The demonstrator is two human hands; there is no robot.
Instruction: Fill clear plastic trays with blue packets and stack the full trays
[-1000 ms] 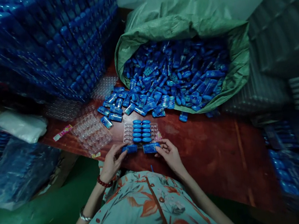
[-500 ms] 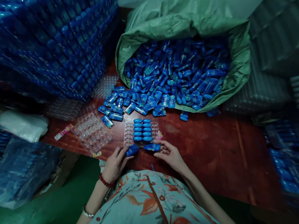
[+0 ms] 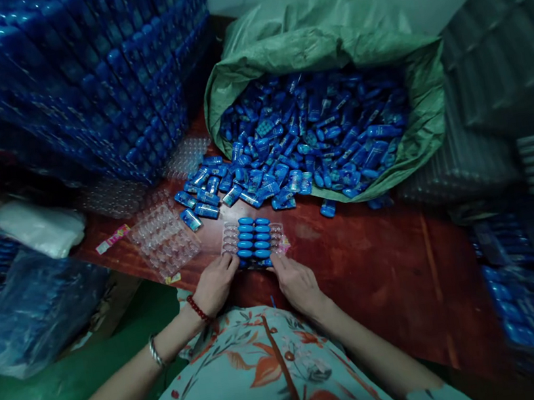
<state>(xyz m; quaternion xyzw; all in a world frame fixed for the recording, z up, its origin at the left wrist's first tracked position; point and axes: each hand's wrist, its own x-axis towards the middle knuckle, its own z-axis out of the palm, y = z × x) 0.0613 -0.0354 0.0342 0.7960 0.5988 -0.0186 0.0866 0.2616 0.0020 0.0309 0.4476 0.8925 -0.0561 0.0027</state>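
Small blue cases (image 3: 246, 237): likely light, stiff, slick; take them by the ends.
Just below frame centre, your left hand (image 3: 217, 285) pinches the near left case (image 3: 243, 264), your right hand (image 3: 300, 283) the near right case (image 3: 266, 263), grips partly hidden. Clear tray (image 3: 229, 237) probably flexes; counter (image 3: 371, 271) beneath.

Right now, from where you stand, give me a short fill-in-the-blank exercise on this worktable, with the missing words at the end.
The big open sack beyond the loose packs is ____ in color.
The red beaded bracelet is worn on the ____ wrist.
Just ahead of the left hand and the right hand, the blue pieces in the clear tray form ____ side-by-side columns.

Missing words: green; left; two.
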